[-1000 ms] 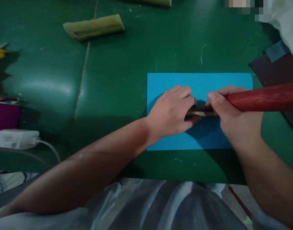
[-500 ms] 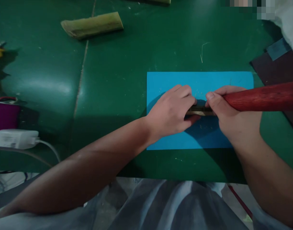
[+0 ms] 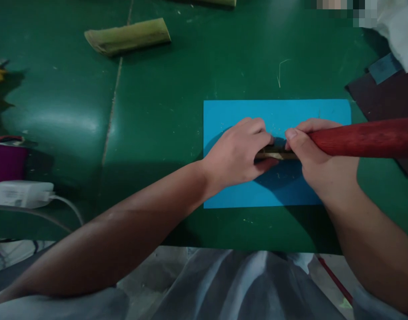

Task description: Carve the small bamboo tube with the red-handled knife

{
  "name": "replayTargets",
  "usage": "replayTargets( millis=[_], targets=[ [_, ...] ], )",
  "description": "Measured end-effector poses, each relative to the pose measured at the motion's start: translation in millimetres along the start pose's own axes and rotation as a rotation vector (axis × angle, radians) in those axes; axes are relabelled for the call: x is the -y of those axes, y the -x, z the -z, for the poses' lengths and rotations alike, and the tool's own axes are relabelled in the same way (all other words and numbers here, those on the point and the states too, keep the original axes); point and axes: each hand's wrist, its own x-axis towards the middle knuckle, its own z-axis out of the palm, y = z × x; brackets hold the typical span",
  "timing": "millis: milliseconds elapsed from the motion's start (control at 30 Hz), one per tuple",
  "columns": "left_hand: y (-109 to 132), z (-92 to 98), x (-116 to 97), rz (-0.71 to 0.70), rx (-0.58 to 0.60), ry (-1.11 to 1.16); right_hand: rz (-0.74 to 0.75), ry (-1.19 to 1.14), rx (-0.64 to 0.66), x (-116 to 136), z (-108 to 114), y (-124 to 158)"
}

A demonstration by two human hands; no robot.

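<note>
Axis of the stick (image 3: 276,154) runs left to right on the blue sheet (image 3: 224,115); left hand (image 3: 237,155) pinches its left end, right hand (image 3: 319,166) wraps a red handle (image 3: 367,138) opposite.

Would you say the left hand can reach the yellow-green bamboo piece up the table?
Probably not yet: the left hand holds a thin brown strip on the blue sheet; the way itself looks open.

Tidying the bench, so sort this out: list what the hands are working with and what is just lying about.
In use: left hand pinching the strip; right hand gripping the red handle; blue sheet under them.
Lying about: bamboo piece, charger, purple pot, dark sheet.
</note>
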Motion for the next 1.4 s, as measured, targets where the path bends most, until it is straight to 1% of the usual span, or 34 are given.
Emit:
replayTargets(
  millis=[100,233,467,667,767,900,967,1067,1267,1300,1400],
  targets=[
    [-1.6,0.5,2.3,-0.017,-0.001,0.037,0.004,-0.025,0.005,3.1,-0.8,0.4],
    [-3.1,1.9,3.7,-0.014,0.000,0.083,-0.048,-0.062,-0.026,5.4,-1.7,-1.3],
    [-2.9,3.2,3.3,0.009,0.007,0.089,-0.069,-0.141,-0.029,8.8,-2.2,-4.7],
    [-3.4,4.2,4.4,0.004,0.025,0.073,-0.034,-0.186,-0.055,9.0,-3.6,-4.6],
    [-3.0,4.0,2.4,0.007,0.023,0.029,-0.032,-0.158,-0.035,8.3,-1.8,-5.5],
    [-3.5,3.2,-3.0,0.059,-0.007,-0.063,-0.024,-0.051,0.015,10.0,0.5,-8.6],
    [-4.6,2.6,-3.5,0.070,0.000,-0.070,0.017,0.003,-0.001,9.8,-1.4,-10.4],
    [-6.7,1.8,-0.2,0.043,0.021,-0.052,0.069,0.047,-0.034,7.1,-7.5,-12.2],
    [-6.8,1.4,4.9,0.013,0.049,-0.058,0.029,-0.048,-0.139,4.4,-12.7,-10.6],
    [-6.6,1.0,5.1,0.015,0.040,-0.062,0.019,-0.059,-0.114,4.4,-12.4,-9.9],
    [-7.0,-0.9,6.8,0.016,0.017,-0.045,0.000,-0.055,-0.096,3.2,-11.8,-8.6]
  ],
)
